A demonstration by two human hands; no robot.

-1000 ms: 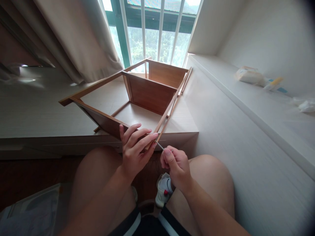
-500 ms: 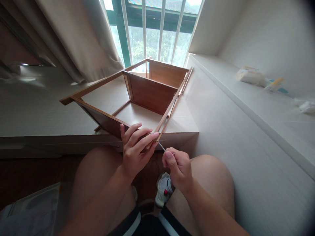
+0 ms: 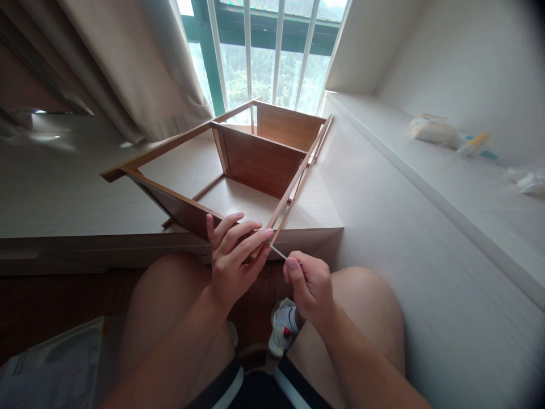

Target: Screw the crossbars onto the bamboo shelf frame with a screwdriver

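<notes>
A brown wooden shelf rack lies on its side on the pale ledge, its near end jutting over the front edge. My left hand grips the rack's near right corner, thumb below and index finger along the rail, with the other fingers spread over the end panel. Closed in a fist, my right hand holds a thin metal hex key. The key's tip meets the corner beside my left fingertips. Whatever fastener it touches is too small to make out.
The pale ledge runs under a barred window and a curtain. A white raised counter stands at the right, with plastic-wrapped packets on it. A clear-lidded box sits at the lower left.
My right hand has turned slightly and moved a little to the right and up, and the hex key now lies at a flatter angle. My left hand stays at the rack's corner.
</notes>
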